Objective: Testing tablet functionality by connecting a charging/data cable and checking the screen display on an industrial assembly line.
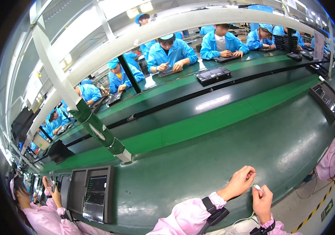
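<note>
Both my hands are close together over the near edge of the green workbench [163, 188], right of centre. My right hand [262, 203] is closed, pinching a small white cable plug [258, 187] between thumb and fingers. Below that hand a thin pale cable [240, 221] with a greenish stretch curves along the bench edge. Just left of the plug, and apart from it, is my left hand [238, 183]. Its fingers are curled together, and whatever lies between them is hidden. Pink sleeves cover my forearms, with a black strap [215, 211] around the left wrist.
To my left lies a dark tray [110, 196] holding a glossy black panel, beside a person in pink [42, 215]. Another tray [326, 98] and a pink-sleeved person [334, 156] are at the right. A post [100, 133] rises from the bench. Across it, several people in blue work.
</note>
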Motion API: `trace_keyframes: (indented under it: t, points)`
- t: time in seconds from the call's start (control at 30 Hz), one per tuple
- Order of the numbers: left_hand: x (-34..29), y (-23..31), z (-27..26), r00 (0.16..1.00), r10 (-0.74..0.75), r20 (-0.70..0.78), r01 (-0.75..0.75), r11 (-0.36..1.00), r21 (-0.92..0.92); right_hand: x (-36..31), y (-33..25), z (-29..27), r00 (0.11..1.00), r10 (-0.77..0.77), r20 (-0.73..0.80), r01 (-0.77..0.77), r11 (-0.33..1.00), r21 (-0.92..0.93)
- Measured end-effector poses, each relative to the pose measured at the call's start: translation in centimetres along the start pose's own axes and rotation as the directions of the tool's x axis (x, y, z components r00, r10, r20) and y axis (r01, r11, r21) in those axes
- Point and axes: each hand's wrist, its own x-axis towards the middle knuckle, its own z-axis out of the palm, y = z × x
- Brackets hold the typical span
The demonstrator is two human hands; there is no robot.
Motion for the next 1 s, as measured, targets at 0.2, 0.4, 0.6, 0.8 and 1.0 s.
trace_keyframes:
  t: [0.2, 0.4, 0.6, 0.8, 1.0]
  points:
    - [0.02, -0.04, -0.03, 1.0, 0.001, 0.003, -0.001, 1.0, 0.025, 0.01, -0.21, 0.2, 1.0, 0.004, 0.004, -0.005, 1.0, 0.021]
    - [0.0, -0.12, 0.0, 1.0, 0.027, -0.007, -0.026, 1.0, 0.014, -0.03, -0.41, 0.06, 1.0, -0.005, 0.014, 0.005, 1.0, -0.018]
    - [0.0, -0.05, -0.08, 1.0, 0.021, 0.002, -0.021, 1.0, 0.016, -0.01, -0.48, 0.18, 1.0, 0.025, 0.007, -0.026, 1.0, 0.011]
    - [-0.04, 0.09, -0.11, 1.0, 0.005, 0.022, -0.005, 1.0, -0.001, 0.01, -0.36, 0.08, 1.0, 0.005, 0.01, -0.005, 1.0, -0.008]
    - [-0.04, 0.15, -0.1, 1.0, 0.013, 0.007, -0.013, 1.0, 0.015, 0.03, -0.42, 0.03, 1.0, 0.009, 0.004, -0.008, 1.0, -0.025]
